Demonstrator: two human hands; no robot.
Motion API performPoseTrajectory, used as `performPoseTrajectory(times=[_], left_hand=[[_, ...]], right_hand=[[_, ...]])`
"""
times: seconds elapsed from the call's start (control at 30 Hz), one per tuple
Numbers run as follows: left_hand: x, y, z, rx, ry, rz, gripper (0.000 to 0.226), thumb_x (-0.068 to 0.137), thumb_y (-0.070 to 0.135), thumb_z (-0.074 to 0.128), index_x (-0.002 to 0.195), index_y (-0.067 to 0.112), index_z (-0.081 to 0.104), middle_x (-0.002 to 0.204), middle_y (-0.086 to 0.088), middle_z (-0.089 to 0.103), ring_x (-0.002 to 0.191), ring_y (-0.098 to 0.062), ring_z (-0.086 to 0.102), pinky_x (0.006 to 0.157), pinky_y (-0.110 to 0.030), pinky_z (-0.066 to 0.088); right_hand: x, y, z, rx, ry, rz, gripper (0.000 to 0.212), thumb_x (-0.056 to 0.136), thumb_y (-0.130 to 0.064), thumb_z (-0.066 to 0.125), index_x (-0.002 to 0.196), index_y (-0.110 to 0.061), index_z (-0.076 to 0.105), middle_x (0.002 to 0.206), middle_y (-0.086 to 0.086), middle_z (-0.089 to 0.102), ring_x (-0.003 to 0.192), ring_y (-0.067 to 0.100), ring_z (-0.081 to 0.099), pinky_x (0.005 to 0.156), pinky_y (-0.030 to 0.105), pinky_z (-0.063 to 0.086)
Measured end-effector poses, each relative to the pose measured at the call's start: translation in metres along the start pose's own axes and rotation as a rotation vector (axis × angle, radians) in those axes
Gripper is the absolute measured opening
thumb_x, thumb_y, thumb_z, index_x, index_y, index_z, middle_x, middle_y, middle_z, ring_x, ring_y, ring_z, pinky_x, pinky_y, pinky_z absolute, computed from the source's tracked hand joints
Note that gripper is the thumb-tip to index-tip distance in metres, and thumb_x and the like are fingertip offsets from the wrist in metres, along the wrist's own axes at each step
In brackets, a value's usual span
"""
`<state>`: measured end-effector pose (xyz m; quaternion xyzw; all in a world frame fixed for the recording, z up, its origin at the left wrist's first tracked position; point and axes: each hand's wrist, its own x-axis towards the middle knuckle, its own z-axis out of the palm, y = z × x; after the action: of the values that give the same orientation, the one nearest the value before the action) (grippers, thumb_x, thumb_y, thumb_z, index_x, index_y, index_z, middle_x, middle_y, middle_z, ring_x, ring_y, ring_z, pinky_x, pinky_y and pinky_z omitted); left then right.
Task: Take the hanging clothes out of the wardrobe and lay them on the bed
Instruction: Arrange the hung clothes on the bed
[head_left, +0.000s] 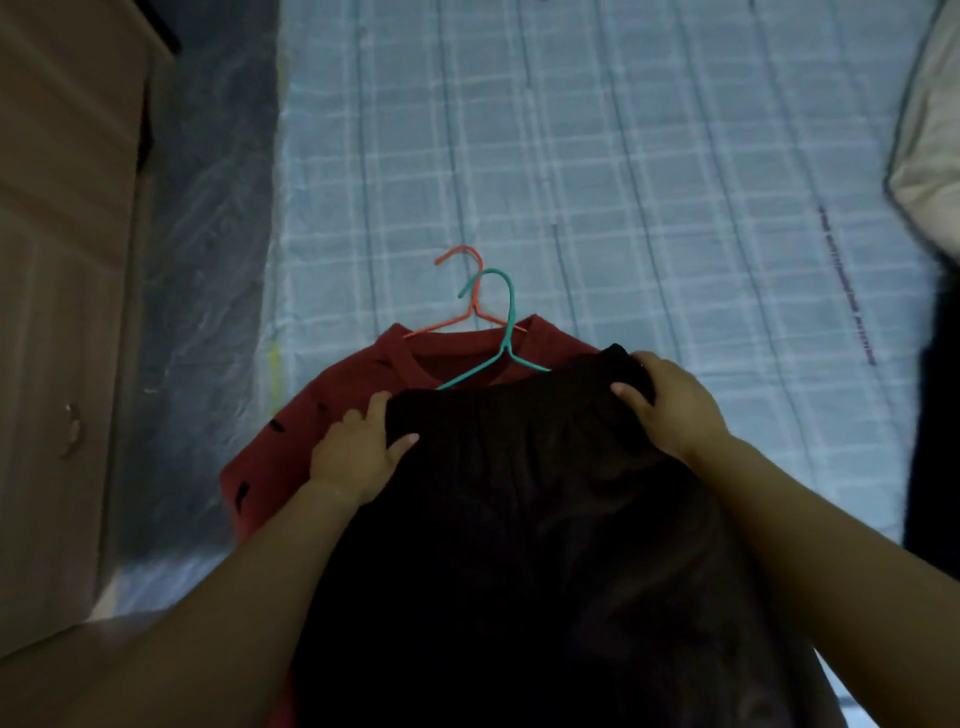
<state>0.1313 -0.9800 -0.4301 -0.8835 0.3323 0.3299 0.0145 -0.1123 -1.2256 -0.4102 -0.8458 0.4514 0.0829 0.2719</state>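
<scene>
Left grip (358, 457): fingers curled over the black garment (519, 519) at its top edge.
Right grip (675, 410): pinching the opposite corner, so the cloth lies spread.
Black garment: between the grips, overlapping the red shirt (306, 415) on the bed (623, 156).
Teal hanger (506, 317): just beyond both grips.

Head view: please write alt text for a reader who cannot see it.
The left hand and right hand grip a black garment on a teal hanger, over a red shirt with an orange hanger, on the checked bed.
</scene>
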Motion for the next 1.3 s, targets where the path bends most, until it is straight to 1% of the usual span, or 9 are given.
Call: performPoseTrajectory(times=[0.1, 0.23, 0.3, 0.4, 0.6, 0.8, 0.97, 1.13, 1.3], left_hand=[[-0.031, -0.003, -0.013, -0.172, 0.085, 0.092, 0.065, 0.084, 0.057, 0.050, 0.136, 0.023, 0.034, 0.111, -0.019, 0.053, 0.097, -0.040, 0.057, 0.082, -0.047, 0.048], [-0.084, 0.013, -0.029, -0.310, 0.177, 0.168, 0.066, 0.078, 0.068, 0.050, 0.133, 0.032, 0.038, 0.108, -0.008, 0.053, 0.100, -0.030, 0.057, 0.088, -0.044, 0.047], [-0.108, 0.030, -0.034, -0.291, 0.242, 0.176, 0.065, 0.078, 0.069, 0.049, 0.132, 0.036, 0.038, 0.110, -0.006, 0.054, 0.104, -0.029, 0.056, 0.090, -0.046, 0.046], [-0.145, 0.065, -0.041, -0.218, 0.362, 0.181, 0.057, 0.082, 0.055, 0.057, 0.133, 0.037, 0.041, 0.112, -0.004, 0.055, 0.109, -0.028, 0.053, 0.088, -0.047, 0.040], [-0.242, 0.153, -0.044, -0.158, 0.562, 0.330, 0.052, 0.082, 0.052, 0.059, 0.129, 0.036, 0.047, 0.107, -0.001, 0.059, 0.105, -0.027, 0.057, 0.081, -0.045, 0.042], [-0.349, 0.281, -0.012, -0.229, 0.659, 0.466, 0.049, 0.081, 0.048, 0.064, 0.126, 0.032, 0.053, 0.111, -0.003, 0.061, 0.108, -0.028, 0.056, 0.084, -0.044, 0.039], [-0.405, 0.385, 0.011, -0.258, 0.612, 0.643, 0.046, 0.083, 0.053, 0.058, 0.126, 0.037, 0.050, 0.106, 0.001, 0.058, 0.102, -0.024, 0.058, 0.083, -0.041, 0.037], [-0.436, 0.470, -0.007, -0.336, 0.623, 0.731, 0.044, 0.085, 0.052, 0.056, 0.126, 0.038, 0.048, 0.100, 0.004, 0.053, 0.098, -0.022, 0.056, 0.082, -0.038, 0.032], [-0.409, 0.503, -0.029, -0.424, 0.685, 0.671, 0.041, 0.087, 0.050, 0.055, 0.125, 0.036, 0.048, 0.111, -0.003, 0.057, 0.105, -0.025, 0.055, 0.091, -0.045, 0.041]], right_hand=[[-0.031, -0.001, -0.016, 0.044, 0.048, -0.031, 0.039, 0.092, -0.043, 0.050, 0.124, -0.021, 0.050, 0.111, 0.006, 0.063, 0.101, 0.028, 0.058, 0.085, 0.043, 0.046], [-0.079, 0.008, -0.041, 0.127, 0.149, -0.101, 0.038, 0.092, -0.040, 0.050, 0.128, -0.026, 0.050, 0.117, -0.001, 0.063, 0.106, 0.021, 0.058, 0.091, 0.043, 0.045], [-0.105, 0.017, -0.055, 0.192, 0.206, -0.126, 0.041, 0.092, -0.035, 0.053, 0.132, -0.028, 0.048, 0.121, -0.004, 0.062, 0.109, 0.016, 0.057, 0.093, 0.035, 0.044], [-0.152, 0.037, -0.077, 0.261, 0.272, -0.129, 0.044, 0.091, -0.030, 0.058, 0.134, -0.026, 0.049, 0.120, -0.001, 0.063, 0.109, 0.014, 0.057, 0.090, 0.018, 0.038], [-0.276, 0.102, -0.138, 0.281, 0.517, -0.116, 0.049, 0.084, -0.028, 0.067, 0.131, -0.027, 0.053, 0.097, 0.004, 0.068, 0.092, 0.017, 0.062, 0.080, 0.021, 0.042], [-0.411, 0.203, -0.201, 0.310, 0.777, -0.062, 0.049, 0.076, -0.021, 0.075, 0.124, -0.021, 0.061, 0.096, 0.009, 0.071, 0.086, 0.013, 0.062, 0.082, -0.003, 0.031], [-0.506, 0.280, -0.242, 0.317, 0.889, 0.090, 0.050, 0.075, -0.017, 0.076, 0.122, -0.019, 0.061, 0.098, 0.009, 0.071, 0.087, 0.011, 0.061, 0.081, -0.006, 0.029], [-0.538, 0.318, -0.312, 0.229, 1.075, 0.073, 0.046, 0.075, -0.016, 0.075, 0.119, -0.013, 0.062, 0.106, 0.002, 0.067, 0.093, 0.000, 0.056, 0.087, -0.005, 0.029], [-0.481, 0.330, -0.374, 0.168, 1.095, -0.038, 0.045, 0.077, -0.019, 0.074, 0.120, -0.014, 0.063, 0.107, 0.004, 0.068, 0.091, -0.004, 0.052, 0.085, -0.007, 0.026]])
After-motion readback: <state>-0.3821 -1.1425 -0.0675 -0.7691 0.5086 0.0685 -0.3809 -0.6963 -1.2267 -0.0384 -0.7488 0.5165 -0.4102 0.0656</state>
